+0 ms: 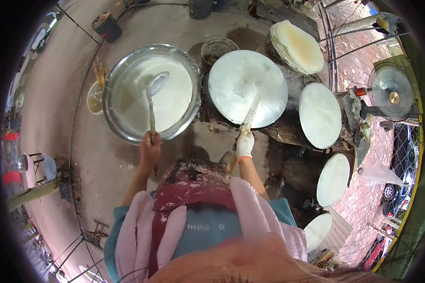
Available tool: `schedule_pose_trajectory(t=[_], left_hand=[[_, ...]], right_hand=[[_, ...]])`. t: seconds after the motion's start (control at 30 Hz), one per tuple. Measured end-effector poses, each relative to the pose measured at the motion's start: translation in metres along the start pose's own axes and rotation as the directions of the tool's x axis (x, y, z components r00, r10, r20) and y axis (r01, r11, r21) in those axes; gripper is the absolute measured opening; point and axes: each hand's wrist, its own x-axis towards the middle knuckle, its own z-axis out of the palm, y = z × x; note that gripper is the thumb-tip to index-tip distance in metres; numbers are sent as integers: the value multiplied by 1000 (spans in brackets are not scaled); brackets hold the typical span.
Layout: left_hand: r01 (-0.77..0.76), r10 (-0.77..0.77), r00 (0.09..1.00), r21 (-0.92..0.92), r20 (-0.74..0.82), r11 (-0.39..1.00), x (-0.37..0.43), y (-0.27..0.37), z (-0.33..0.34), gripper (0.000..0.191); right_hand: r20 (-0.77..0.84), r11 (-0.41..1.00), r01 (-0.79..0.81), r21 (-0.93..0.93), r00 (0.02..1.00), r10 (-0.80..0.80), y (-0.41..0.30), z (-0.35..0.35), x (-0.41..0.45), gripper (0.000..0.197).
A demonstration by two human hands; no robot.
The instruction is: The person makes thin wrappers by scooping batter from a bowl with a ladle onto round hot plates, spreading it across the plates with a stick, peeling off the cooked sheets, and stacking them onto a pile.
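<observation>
My bare left hand (150,150) grips the handle of a large ladle (158,84), whose bowl is over the white batter (173,106) in a wide metal basin (109,120). My right hand (245,145), in a white knit glove with an orange cuff, is closed around the handle of a long flat scraper (253,108). The scraper's blade reaches over a round griddle (230,81), which has a pale, wet-looking surface. Faint steam blurs the griddle's right part. Whether the blade touches the surface cannot be told.
To the right stand several more round pale griddles (320,115). A stack of thin flatbreads (297,46) lies at the upper right, near a standing fan (391,93). A bucket (95,99) with sticks is left of the basin, and another bucket (217,47) stands behind the griddle. Wire fencing runs along the right.
</observation>
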Motion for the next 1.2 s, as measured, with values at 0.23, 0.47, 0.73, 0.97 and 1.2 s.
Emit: schedule_pose_trajectory(t=[0.23,0.47,0.73,0.97,1.2], left_hand=[[69,-67,996,22,-53,997,-13,25,30,13],[229,-235,972,-139,-29,964,-31,74,78,13],[176,-189,979,-153,-79,973,-55,82,113,11],[-215,239,971,361,-22,908,-55,72,119,15],[125,-116,991,147,-63,981,-62,73,135,10]], right_hand=[[149,650,149,-745,987,-55,-21,-44,-9,35],[276,819,313,-482,941,-197,-40,-106,45,33],[298,517,402,-756,914,-276,-51,-178,116,33],[515,348,495,-796,856,-38,-12,-199,116,51],[291,361,420,-832,886,-361,-103,-143,233,66]])
